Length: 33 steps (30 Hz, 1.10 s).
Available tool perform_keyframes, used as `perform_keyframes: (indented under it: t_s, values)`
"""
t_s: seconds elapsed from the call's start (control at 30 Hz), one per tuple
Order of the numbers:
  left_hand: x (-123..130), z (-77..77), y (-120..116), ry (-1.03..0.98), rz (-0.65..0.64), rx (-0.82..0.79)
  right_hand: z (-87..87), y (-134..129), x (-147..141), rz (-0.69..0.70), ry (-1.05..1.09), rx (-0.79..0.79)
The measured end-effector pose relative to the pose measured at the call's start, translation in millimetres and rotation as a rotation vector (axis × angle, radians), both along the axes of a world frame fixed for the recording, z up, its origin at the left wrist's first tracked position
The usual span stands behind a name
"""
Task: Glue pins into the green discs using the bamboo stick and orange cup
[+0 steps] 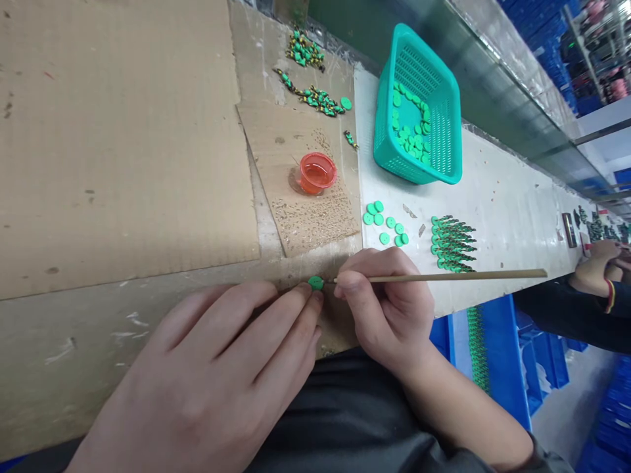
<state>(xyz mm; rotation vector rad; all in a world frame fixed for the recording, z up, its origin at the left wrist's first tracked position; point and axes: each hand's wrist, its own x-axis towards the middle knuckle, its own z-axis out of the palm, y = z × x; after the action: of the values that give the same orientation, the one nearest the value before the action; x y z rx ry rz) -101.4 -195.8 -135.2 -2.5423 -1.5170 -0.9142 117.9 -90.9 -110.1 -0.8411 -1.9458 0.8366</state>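
Observation:
A small round green disc [316, 283], button-like, is held at the table's front edge by the fingertips of my left hand [236, 355]. My right hand [389, 302] pinches a thin wooden stick [473, 276] near its narrow end. The stick's tip points left and is at the disc's right edge; whether it touches cannot be made out. Beyond my hands, a small red cup [317, 173] of liquid stands on a spotted cardboard piece [315, 226]. Several loose green discs [378, 219] lie on the white surface past my right hand.
A teal basket [419, 167] holds more green discs. Small green, black and yellow pieces [320, 102] lie in piles at the back. Right of the loose discs are rows of assembled green pieces [448, 243]. Blue bins [497, 348] stand below; another person's arm [586, 289] is at far right.

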Motion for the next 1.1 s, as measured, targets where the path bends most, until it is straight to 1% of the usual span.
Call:
perform_keyframes:
  t_s: [0.2, 0.5, 0.83, 0.97, 1.1]
  values:
    - [1.0, 1.1, -0.1, 0.005, -0.006, 0.007, 3.0, 0.2, -0.5, 0.023, -0.073, 0.01]
    - [-0.5, 2.0, 3.3, 0.036, -0.004, 0.019, 5.7, -3.5, 0.2, 0.084, -0.095, 0.065]
    - [-1.0, 4.6, 6.8, 0.058, -0.017, 0.031, 5.8, -4.8, 0.1, 0.064, -0.108, 0.11]
    - [-0.7, 3.7, 5.4, 0.058, 0.003, 0.026, 4.0, -5.7, 2.0, 0.038, -0.038, 0.077]
    - [1.7, 5.6, 6.3, 0.057, 0.004, 0.033, -2.9, -7.3, 3.4, -0.016, 0.154, -0.003]
